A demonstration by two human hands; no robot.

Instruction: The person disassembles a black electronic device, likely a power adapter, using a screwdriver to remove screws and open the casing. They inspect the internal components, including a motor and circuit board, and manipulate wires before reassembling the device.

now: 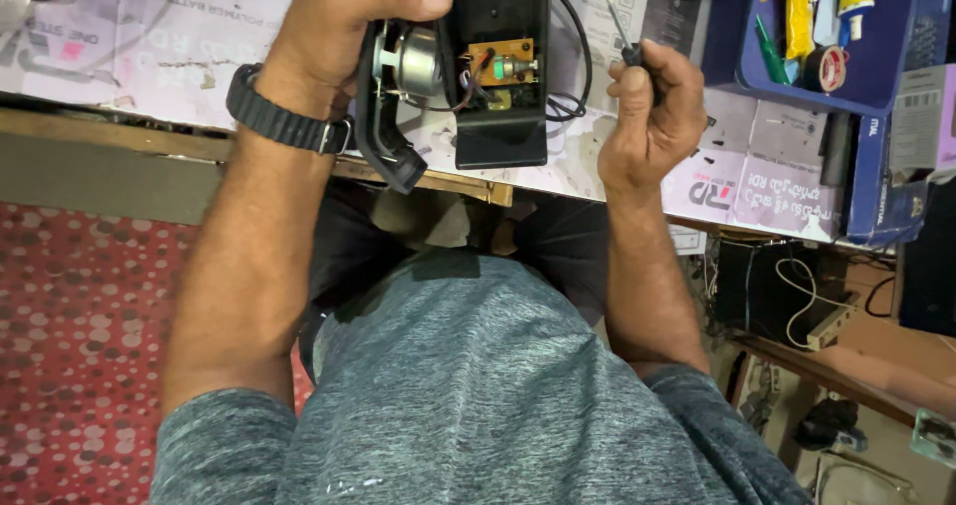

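Left hand: the left hand (334,42) was clamped on an opened black device (468,67), thumb across its far end, fingers hidden behind it.
Right hand: the right hand (652,107) was closed in a fist around a small screwdriver (625,42), tip pointing far, just right of the device.
Device: it lay at the near edge of the paper-covered bench (179,57), back cover off, showing a round silver motor (413,62) and a small orange circuit board (503,67) with thin wires.
Handling: probably light and stiff; the board and wires looked fragile, so the plastic shell seemed the safest grip.
Pose: both forearms reached forward, wrists raised, a black wristband (284,122) on the left.
Far right: a blue tray (727,37) held tubes and a tape roll (827,67).
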